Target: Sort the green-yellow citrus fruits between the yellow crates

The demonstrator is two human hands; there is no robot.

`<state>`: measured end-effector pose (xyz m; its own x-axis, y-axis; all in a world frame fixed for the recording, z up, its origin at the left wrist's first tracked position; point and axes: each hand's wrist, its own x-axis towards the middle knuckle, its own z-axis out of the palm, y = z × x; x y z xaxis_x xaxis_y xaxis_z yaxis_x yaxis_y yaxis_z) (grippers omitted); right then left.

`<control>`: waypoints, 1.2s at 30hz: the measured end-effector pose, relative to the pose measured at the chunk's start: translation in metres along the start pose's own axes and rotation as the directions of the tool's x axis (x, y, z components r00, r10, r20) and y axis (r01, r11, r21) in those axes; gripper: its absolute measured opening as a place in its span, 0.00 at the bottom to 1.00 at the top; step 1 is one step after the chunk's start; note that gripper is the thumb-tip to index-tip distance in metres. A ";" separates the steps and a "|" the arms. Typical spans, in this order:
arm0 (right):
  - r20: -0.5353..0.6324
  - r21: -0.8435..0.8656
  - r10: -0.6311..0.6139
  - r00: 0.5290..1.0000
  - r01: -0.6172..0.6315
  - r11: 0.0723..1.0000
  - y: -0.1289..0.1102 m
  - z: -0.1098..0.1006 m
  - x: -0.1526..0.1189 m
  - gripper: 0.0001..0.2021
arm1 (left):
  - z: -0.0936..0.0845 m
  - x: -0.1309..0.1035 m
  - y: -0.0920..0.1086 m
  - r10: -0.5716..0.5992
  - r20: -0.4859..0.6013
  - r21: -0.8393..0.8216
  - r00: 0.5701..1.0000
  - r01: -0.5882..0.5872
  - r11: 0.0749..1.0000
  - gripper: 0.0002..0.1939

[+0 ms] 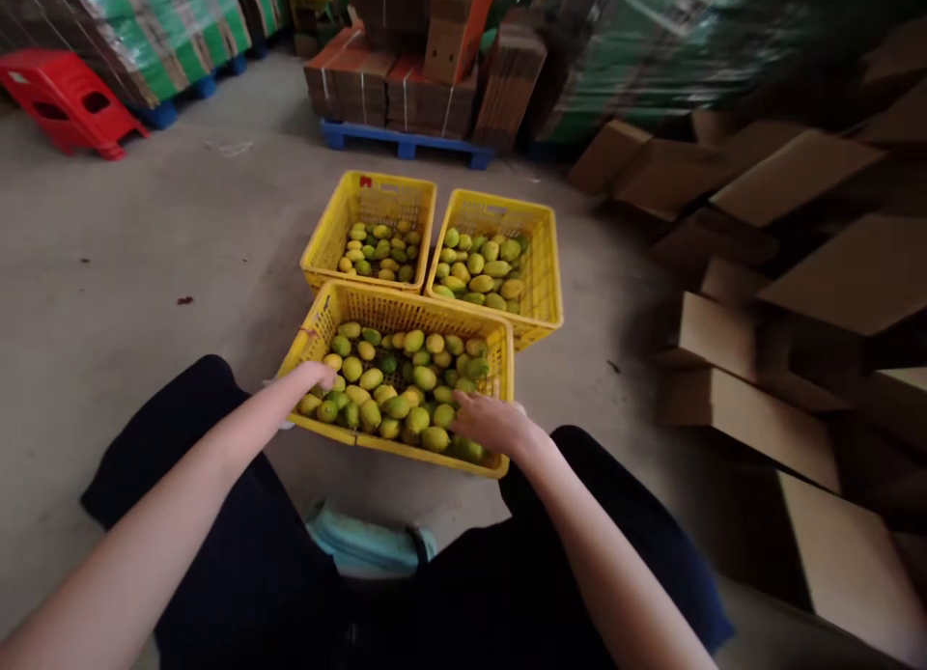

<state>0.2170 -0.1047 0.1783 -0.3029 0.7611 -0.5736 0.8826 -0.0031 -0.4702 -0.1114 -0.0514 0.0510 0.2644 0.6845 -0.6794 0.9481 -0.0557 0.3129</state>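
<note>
A yellow plastic crate [406,303] stands on the floor between my knees, holding many yellow-green lemons [395,406]. My left hand [319,374] reaches over its left side, down at the lemons there. Its fingers are mostly hidden behind the back of the hand, so I cannot see whether it grips one. On the right, my right hand [492,419] lies low over the lemons inside the crate, its fingers stretched out to the left and apart. The fingertips are at a lemon near the right end, and no lemon shows in the palm.
Behind stand two more yellow crates, a left crate [310,255] and a right crate [556,274], both with lemons. Open cardboard boxes [797,429] crowd the right. A red stool [65,96] and a blue pallet [406,141] with cardboard stacks are farther back.
</note>
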 end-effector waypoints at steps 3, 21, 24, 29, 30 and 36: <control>0.027 -0.406 -0.040 0.999 0.047 0.913 -0.009 -0.001 -0.016 0.29 | -0.006 0.038 -0.009 -0.060 -0.048 0.010 0.997 0.061 0.998 0.10; -0.004 -0.477 -0.087 0.996 0.074 0.876 0.002 -0.008 -0.022 0.30 | 0.008 0.139 -0.029 -0.060 -0.275 -0.061 0.960 0.045 0.997 0.09; -0.038 -0.477 -0.089 0.995 0.061 0.877 -0.007 -0.012 -0.021 0.30 | 0.003 0.126 -0.019 -0.090 -0.315 -0.064 0.945 0.073 0.995 0.08; -0.104 -0.383 -0.132 0.986 0.083 0.920 -0.022 -0.018 -0.011 0.26 | -0.028 0.091 0.006 -0.130 -0.306 -0.075 0.943 0.112 0.991 0.17; -0.150 -0.337 -0.138 0.979 0.081 0.938 -0.025 -0.018 -0.007 0.26 | -0.037 0.082 0.014 -0.120 -0.293 -0.077 0.948 0.102 0.992 0.20; -0.470 0.513 -0.032 0.882 0.303 0.804 -0.053 -0.009 0.017 0.41 | -0.102 -0.012 0.086 0.170 -0.143 -0.534 0.975 -0.221 0.816 0.30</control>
<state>0.1687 -0.0854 0.1996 -0.1266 0.9763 -0.1753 0.4332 -0.1046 -0.8952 -0.0506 0.0096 0.1538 0.3943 0.7615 -0.5144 0.6212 0.1917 0.7599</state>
